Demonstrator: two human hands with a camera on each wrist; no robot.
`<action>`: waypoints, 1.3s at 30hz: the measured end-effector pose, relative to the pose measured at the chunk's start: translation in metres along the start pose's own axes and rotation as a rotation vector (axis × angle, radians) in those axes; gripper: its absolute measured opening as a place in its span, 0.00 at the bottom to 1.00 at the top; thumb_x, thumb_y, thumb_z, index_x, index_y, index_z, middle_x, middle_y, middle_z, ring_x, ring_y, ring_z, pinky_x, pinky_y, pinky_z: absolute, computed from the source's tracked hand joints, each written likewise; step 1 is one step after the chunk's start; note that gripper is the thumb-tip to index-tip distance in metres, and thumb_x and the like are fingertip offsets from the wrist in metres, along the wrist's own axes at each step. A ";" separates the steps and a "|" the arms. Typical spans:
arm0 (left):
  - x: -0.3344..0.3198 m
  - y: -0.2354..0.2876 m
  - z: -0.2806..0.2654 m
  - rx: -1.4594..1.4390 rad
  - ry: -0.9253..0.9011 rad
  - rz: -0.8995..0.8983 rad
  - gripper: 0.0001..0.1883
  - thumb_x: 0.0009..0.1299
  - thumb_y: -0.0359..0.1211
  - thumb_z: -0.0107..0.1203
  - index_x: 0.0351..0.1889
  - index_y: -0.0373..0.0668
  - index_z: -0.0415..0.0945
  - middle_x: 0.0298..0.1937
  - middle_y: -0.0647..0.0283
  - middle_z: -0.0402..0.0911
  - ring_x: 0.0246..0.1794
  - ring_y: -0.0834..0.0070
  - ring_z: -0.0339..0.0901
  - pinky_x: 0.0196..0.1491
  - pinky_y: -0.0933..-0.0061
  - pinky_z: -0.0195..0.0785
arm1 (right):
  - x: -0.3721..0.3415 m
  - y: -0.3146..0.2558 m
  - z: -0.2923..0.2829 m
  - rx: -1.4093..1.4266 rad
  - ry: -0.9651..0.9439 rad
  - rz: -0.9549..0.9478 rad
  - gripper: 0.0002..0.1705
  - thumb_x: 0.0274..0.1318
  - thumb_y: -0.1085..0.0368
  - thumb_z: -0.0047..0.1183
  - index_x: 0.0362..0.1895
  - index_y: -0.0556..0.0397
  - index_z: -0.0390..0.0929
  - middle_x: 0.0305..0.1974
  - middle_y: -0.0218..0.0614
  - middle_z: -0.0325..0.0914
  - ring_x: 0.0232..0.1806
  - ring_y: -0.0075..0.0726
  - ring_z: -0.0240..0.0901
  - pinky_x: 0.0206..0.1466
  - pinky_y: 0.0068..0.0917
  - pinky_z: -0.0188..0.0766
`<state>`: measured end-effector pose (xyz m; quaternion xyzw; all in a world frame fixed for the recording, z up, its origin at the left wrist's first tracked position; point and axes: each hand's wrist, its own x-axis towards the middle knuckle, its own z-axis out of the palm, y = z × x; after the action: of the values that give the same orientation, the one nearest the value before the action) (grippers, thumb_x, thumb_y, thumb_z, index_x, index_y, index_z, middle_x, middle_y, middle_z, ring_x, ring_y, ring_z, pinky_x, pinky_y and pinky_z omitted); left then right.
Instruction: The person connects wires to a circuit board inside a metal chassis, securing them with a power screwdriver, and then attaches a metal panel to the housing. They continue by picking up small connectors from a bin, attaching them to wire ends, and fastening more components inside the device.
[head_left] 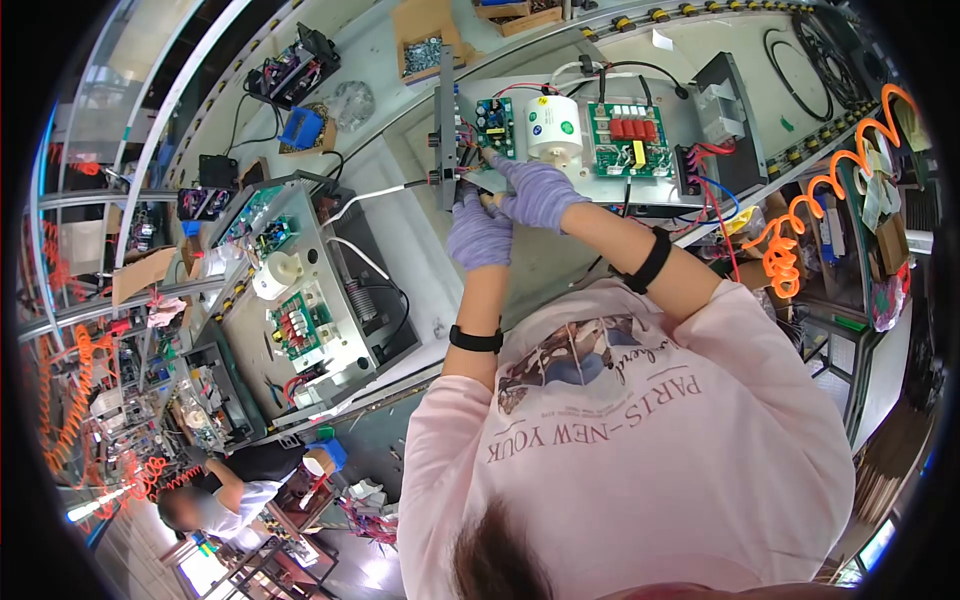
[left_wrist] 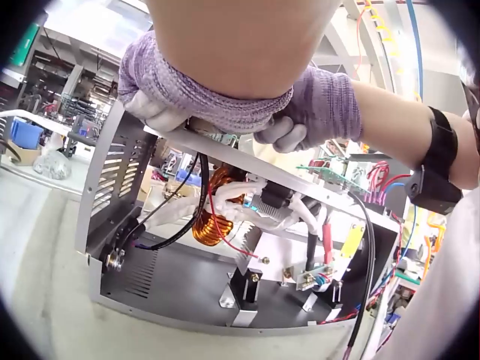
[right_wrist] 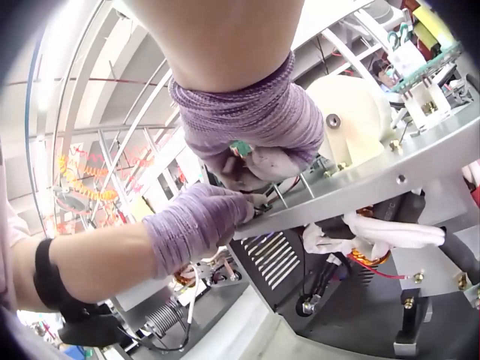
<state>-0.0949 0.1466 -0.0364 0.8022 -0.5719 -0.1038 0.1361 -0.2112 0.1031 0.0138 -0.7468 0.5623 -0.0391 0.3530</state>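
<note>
Both hands wear purple knit gloves and meet at the left end of an open metal chassis point(head_left: 570, 88), by its upright dark end panel point(head_left: 446, 130). My left hand point(head_left: 480, 235) is bent at the chassis edge just inside the panel, its fingertips close to a small dark part point(right_wrist: 261, 211). My right hand point(head_left: 540, 193) reaches in from the right, with fingers curled near a small green circuit board point(head_left: 495, 128). What either hand holds is hidden, so I cannot tell. A white cylinder point(head_left: 552, 128) stands beside the right hand; a larger green board point(head_left: 630, 140) lies beyond it.
Under the chassis plate are a copper coil point(left_wrist: 213, 217) and sleeved cables. A second open chassis point(head_left: 335, 290) stands to the left, with a white cable point(head_left: 370, 203) running from its side. A box of screws point(head_left: 422, 55) sits behind. Coiled orange hose point(head_left: 780, 262) hangs right.
</note>
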 end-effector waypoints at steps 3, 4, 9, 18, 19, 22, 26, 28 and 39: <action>0.000 -0.007 0.006 -0.049 -0.011 0.032 0.26 0.56 0.43 0.53 0.54 0.49 0.66 0.41 0.51 0.72 0.34 0.55 0.75 0.36 0.59 0.68 | 0.019 0.009 0.028 0.087 0.157 -0.115 0.40 0.44 0.55 0.47 0.63 0.52 0.51 0.33 0.49 0.75 0.35 0.50 0.73 0.40 0.36 0.69; 0.000 -0.009 0.008 -0.102 -0.025 0.024 0.28 0.55 0.44 0.55 0.54 0.48 0.65 0.42 0.51 0.72 0.35 0.54 0.74 0.37 0.60 0.68 | 0.017 0.004 0.024 0.088 0.162 -0.114 0.40 0.44 0.55 0.47 0.63 0.52 0.51 0.33 0.49 0.75 0.35 0.50 0.73 0.40 0.36 0.69; 0.022 -0.064 0.092 -0.626 0.057 0.188 0.29 0.57 0.41 0.53 0.56 0.43 0.63 0.51 0.51 0.69 0.41 0.56 0.73 0.41 0.63 0.67 | 0.003 -0.030 0.008 -0.214 -0.004 -0.101 0.35 0.42 0.58 0.45 0.59 0.53 0.58 0.36 0.48 0.76 0.38 0.48 0.73 0.43 0.37 0.69; -0.013 -0.038 0.058 -1.007 0.094 0.202 0.18 0.60 0.29 0.50 0.49 0.37 0.68 0.44 0.52 0.73 0.41 0.66 0.73 0.45 0.73 0.65 | -0.008 -0.011 0.016 -0.093 -0.035 -0.094 0.23 0.45 0.55 0.45 0.46 0.53 0.69 0.36 0.48 0.75 0.37 0.48 0.73 0.39 0.40 0.69; -0.022 -0.033 0.052 -0.772 0.180 0.250 0.16 0.60 0.27 0.49 0.47 0.37 0.69 0.40 0.53 0.75 0.38 0.68 0.74 0.42 0.73 0.66 | -0.020 -0.005 0.013 -0.092 -0.030 -0.082 0.23 0.45 0.55 0.45 0.46 0.53 0.69 0.36 0.48 0.75 0.37 0.48 0.73 0.39 0.40 0.69; -0.049 -0.022 0.036 -0.628 0.017 0.113 0.14 0.59 0.29 0.51 0.44 0.38 0.70 0.33 0.55 0.76 0.30 0.67 0.75 0.36 0.71 0.68 | -0.067 0.025 0.013 -0.079 -0.106 -0.152 0.26 0.46 0.53 0.46 0.50 0.51 0.68 0.35 0.49 0.75 0.37 0.48 0.73 0.39 0.39 0.69; -0.068 -0.005 0.044 -0.349 -0.220 0.365 0.15 0.61 0.33 0.51 0.44 0.39 0.70 0.31 0.56 0.76 0.25 0.69 0.72 0.33 0.72 0.68 | -0.120 0.077 0.014 -0.133 -0.140 -0.188 0.22 0.50 0.53 0.45 0.47 0.50 0.71 0.35 0.43 0.75 0.40 0.48 0.71 0.42 0.38 0.67; -0.073 -0.001 0.074 -0.350 -0.190 0.587 0.19 0.62 0.39 0.50 0.47 0.38 0.69 0.40 0.52 0.75 0.37 0.60 0.72 0.43 0.68 0.66 | -0.135 0.095 0.011 -0.130 -0.127 -0.098 0.21 0.49 0.54 0.46 0.46 0.50 0.72 0.36 0.42 0.74 0.41 0.48 0.71 0.42 0.38 0.67; -0.100 -0.028 0.021 -0.435 -0.776 0.264 0.18 0.68 0.44 0.41 0.37 0.37 0.73 0.21 0.61 0.72 0.21 0.73 0.67 0.28 0.73 0.62 | -0.133 0.089 0.041 -0.449 0.287 -0.656 0.28 0.45 0.56 0.50 0.55 0.39 0.64 0.36 0.31 0.71 0.44 0.35 0.66 0.55 0.43 0.53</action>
<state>-0.1095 0.2475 -0.0641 0.5772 -0.6426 -0.4960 0.0892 -0.3134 0.2273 -0.0229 -0.9315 0.3330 -0.1296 0.0685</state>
